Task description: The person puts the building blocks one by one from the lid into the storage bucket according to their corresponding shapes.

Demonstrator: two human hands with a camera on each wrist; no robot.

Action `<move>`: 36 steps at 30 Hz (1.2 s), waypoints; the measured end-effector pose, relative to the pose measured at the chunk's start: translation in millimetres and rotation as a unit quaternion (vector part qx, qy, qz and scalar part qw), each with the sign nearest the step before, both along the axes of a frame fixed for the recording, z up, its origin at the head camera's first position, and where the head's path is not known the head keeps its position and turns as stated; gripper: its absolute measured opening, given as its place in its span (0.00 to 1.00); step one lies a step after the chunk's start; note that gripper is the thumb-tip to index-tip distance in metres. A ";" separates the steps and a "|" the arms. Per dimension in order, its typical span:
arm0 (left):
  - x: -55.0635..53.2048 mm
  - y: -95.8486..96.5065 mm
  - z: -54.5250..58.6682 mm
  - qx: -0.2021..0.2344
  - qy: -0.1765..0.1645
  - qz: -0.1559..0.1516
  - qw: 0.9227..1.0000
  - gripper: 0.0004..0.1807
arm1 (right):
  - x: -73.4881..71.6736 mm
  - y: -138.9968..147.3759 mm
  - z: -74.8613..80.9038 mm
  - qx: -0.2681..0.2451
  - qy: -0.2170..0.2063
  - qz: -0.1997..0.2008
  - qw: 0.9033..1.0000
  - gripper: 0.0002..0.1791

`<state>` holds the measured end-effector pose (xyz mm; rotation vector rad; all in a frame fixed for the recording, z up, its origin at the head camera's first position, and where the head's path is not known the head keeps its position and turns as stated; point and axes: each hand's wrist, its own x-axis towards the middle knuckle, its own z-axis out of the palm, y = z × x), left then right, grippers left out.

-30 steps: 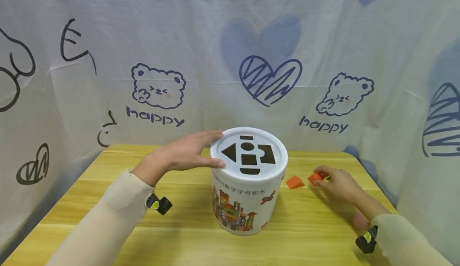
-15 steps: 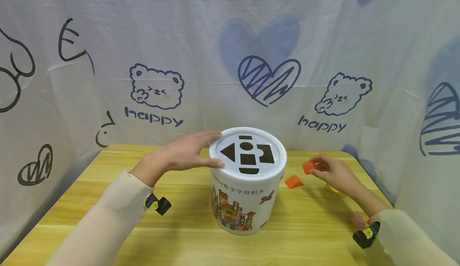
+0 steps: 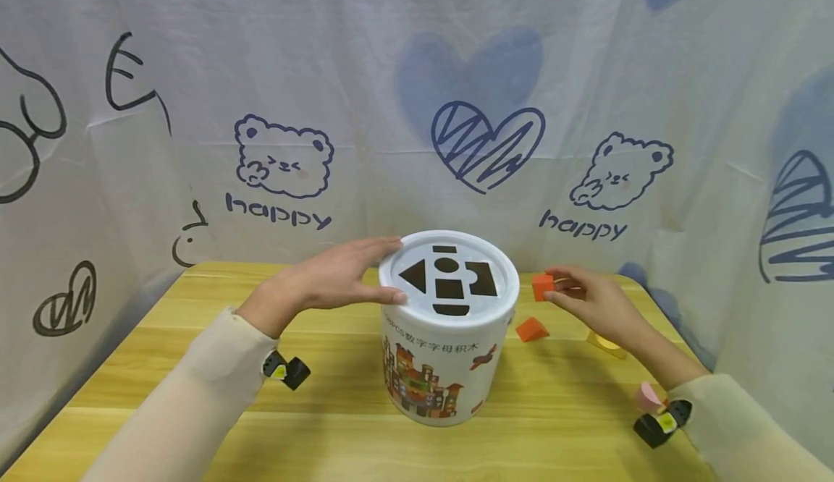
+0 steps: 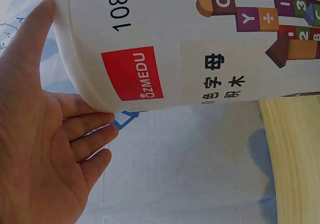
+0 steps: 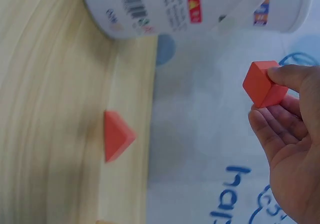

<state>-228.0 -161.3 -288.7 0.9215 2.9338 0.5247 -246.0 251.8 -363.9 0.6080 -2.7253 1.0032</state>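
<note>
Right of the white cylindrical bucket (image 3: 426,355), apart from its white lid (image 3: 431,271) and near rim height: one orange-red, cube-like block (image 3: 541,288), smooth-faced, no evident long axis; pinched between thumb and fingers of the right hand (image 3: 599,305). Left hand (image 3: 332,276): fingers spread, resting at the lid's left edge.

Pale hanging cloth (image 3: 391,4), blue hearts (image 3: 469,80), line-drawn bears (image 3: 284,156), yellow wooden tabletop (image 3: 541,424)

Right grip (image 5: 297,144) pinching red cube (image 5: 257,85), red triangular block (image 5: 117,136) on table (image 5: 55,154), white bucket (image 5: 155,13)
</note>
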 end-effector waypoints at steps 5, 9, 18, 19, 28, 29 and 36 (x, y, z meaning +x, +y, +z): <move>0.2 0.1 0.2 0.001 0.001 -0.002 1.000 0.58 | 9.7 -11.2 15.2 -0.028 -0.013 0.005 1.000 0.29; 0.4 0.3 0.1 0.001 0.005 -0.004 1.000 0.58 | 17.6 -18.8 27.8 -0.054 -0.017 0.009 0.998 0.29; 0.2 0.1 0.2 -0.002 0.003 -0.003 1.000 0.57 | 33.4 -40.6 52.1 -0.095 0.005 0.005 0.995 0.27; 0.2 0.0 0.1 -0.002 0.003 -0.003 1.000 0.57 | 34.6 -43.3 54.6 -0.097 0.008 0.008 0.995 0.27; 0.0 -0.3 -0.9 -0.001 0.002 -0.005 1.000 0.57 | 36.9 -68.3 71.5 -0.108 -0.012 0.061 0.992 0.23; -0.1 -0.4 -1.0 -0.001 0.002 -0.005 1.000 0.57 | 36.9 -71.3 73.1 -0.110 -0.017 0.067 0.992 0.22; -1.3 -0.9 -0.1 -0.001 0.001 -0.006 1.000 0.57 | 37.1 -92.1 81.0 -0.130 -0.046 0.104 0.985 0.21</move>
